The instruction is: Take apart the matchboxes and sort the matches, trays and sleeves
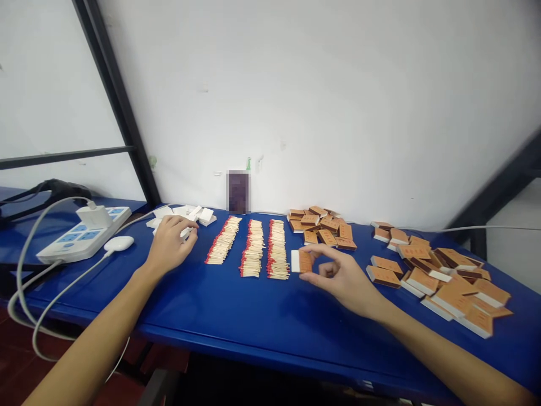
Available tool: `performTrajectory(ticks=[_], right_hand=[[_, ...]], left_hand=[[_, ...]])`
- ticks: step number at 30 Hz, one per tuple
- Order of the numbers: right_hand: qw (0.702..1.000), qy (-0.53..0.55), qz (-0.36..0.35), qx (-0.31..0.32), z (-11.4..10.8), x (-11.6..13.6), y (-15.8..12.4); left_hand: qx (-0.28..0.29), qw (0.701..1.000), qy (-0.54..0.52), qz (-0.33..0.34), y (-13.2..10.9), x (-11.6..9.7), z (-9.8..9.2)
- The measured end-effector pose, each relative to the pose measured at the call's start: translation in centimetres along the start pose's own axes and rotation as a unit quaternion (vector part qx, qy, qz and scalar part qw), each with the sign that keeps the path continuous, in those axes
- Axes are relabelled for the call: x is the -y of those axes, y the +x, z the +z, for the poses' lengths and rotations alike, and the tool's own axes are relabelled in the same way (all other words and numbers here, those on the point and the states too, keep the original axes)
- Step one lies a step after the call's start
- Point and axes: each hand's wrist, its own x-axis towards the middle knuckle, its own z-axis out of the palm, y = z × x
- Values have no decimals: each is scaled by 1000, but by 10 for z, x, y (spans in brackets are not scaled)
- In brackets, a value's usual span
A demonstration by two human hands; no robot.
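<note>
My left hand [171,241] is over a heap of white matchbox trays [206,216] at the back left. Its fingers curl with the thumb around a small white matchbox tray [186,232], partly hidden by the hand. Between thumb and fingers, my right hand [340,276] pinches an orange matchbox [305,261], lifted above the table, with a white end sticking out on its left. Left of that box lie three rows of red-tipped matches: a left row [224,241], a middle row [252,248] and a right row [278,249].
Orange matchboxes form a back pile [327,224] and a larger right-hand pile [443,276] on the blue table [236,310]. At the left are a power strip [84,237], a white oval device [119,243] and loose cables. A blurred dark rectangle [239,193] stands against the wall.
</note>
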Motion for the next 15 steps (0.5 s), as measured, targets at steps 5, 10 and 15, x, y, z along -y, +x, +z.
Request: performTrajectory(ticks=[5,10,15], right_hand=[[998,53,30,28,19,11,9],[996,78,30,21,36,26,16],[979,180,14,96,56,41,26]], left_hand=[[-26,995,-90,47,-6,-25,-7],[77,980,-164,87,-15,-70,-9],[176,922,-342,39,-22,-102,-11]])
